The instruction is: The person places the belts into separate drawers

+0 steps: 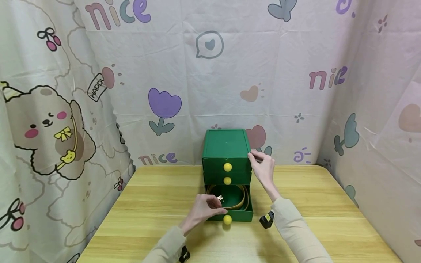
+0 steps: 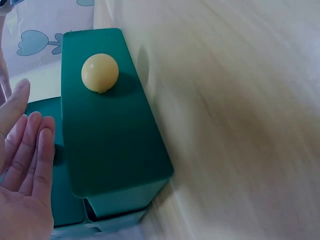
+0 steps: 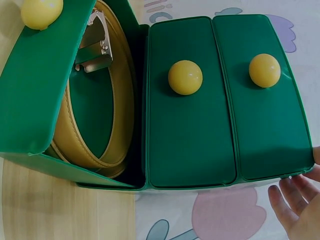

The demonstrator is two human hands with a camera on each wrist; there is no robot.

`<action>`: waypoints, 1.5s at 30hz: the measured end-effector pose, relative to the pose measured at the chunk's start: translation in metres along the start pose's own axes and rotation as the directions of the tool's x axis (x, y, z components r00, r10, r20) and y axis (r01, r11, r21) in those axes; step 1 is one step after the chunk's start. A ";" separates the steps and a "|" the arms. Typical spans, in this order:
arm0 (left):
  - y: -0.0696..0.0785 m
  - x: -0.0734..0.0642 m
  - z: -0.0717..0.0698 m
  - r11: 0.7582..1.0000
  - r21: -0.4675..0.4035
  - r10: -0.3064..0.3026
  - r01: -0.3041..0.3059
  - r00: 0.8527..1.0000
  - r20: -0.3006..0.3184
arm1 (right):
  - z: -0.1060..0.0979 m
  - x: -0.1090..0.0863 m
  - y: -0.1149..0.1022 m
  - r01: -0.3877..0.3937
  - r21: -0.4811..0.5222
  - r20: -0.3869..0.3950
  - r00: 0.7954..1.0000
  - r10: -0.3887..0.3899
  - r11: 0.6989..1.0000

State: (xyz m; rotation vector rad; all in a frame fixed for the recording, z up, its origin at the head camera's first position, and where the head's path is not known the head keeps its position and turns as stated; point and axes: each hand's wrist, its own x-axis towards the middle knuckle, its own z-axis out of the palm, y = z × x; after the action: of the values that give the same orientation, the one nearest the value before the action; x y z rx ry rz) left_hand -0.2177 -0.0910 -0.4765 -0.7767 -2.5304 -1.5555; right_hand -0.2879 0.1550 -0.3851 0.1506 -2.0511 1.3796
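A green drawer box [image 1: 227, 143] with round yellow knobs stands at the table's back; its bottom drawer [image 3: 30, 110] is pulled out. Inside lies a coiled tan belt [image 3: 124, 100] with a silver buckle [image 3: 95, 47]. My left hand [image 1: 205, 208] hovers over the drawer's front left corner, thumb extended toward the bottom knob [image 1: 227, 219]. From the left wrist, its fingers [image 2: 22, 160] look nearly straight and hold nothing visible; whether it touches the drawer is unclear. My right hand [image 1: 263, 166] touches the box's upper right front corner, fingertips [image 3: 282, 200] along its side.
The upper two drawers, with their knobs [image 3: 185, 77] facing front, are closed. The box rests on a light wooden table [image 1: 148, 204]. Printed curtains [image 1: 227, 84] hang behind the table and on both sides. A dark device is strapped at each wrist.
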 end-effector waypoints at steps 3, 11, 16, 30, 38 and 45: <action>0.001 -0.004 0.002 1.000 0.005 0.005 -0.005 1.000 0.005 | 0.000 0.000 0.000 0.003 0.004 -0.002 1.000 -0.003 1.000; -0.003 -0.013 0.007 0.997 0.061 0.037 -0.039 0.999 0.025 | 0.000 0.001 -0.001 0.009 0.006 -0.011 1.000 -0.009 1.000; -0.008 -0.018 0.013 0.993 0.108 0.030 -0.039 0.996 0.083 | 0.000 0.001 -0.001 0.016 0.001 -0.011 1.000 -0.016 1.000; -0.014 -0.021 0.022 0.940 0.332 0.050 -0.078 0.995 0.091 | 0.001 0.000 0.001 0.012 -0.011 -0.011 1.000 -0.012 1.000; -0.014 -0.023 0.023 0.953 0.298 0.022 -0.056 0.993 0.115 | 0.001 -0.001 0.001 0.010 -0.001 -0.010 1.000 -0.010 1.000; -0.015 -0.023 0.025 0.963 0.268 0.000 -0.037 0.991 0.136 | 0.001 -0.001 0.000 0.010 0.013 -0.009 1.000 -0.010 1.000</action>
State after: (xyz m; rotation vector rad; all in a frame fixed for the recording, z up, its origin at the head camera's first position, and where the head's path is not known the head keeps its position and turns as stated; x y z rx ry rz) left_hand -0.1994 -0.0834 -0.5079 -0.8913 -2.7416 -1.1511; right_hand -0.2877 0.1543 -0.3861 0.1604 -2.0322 1.3850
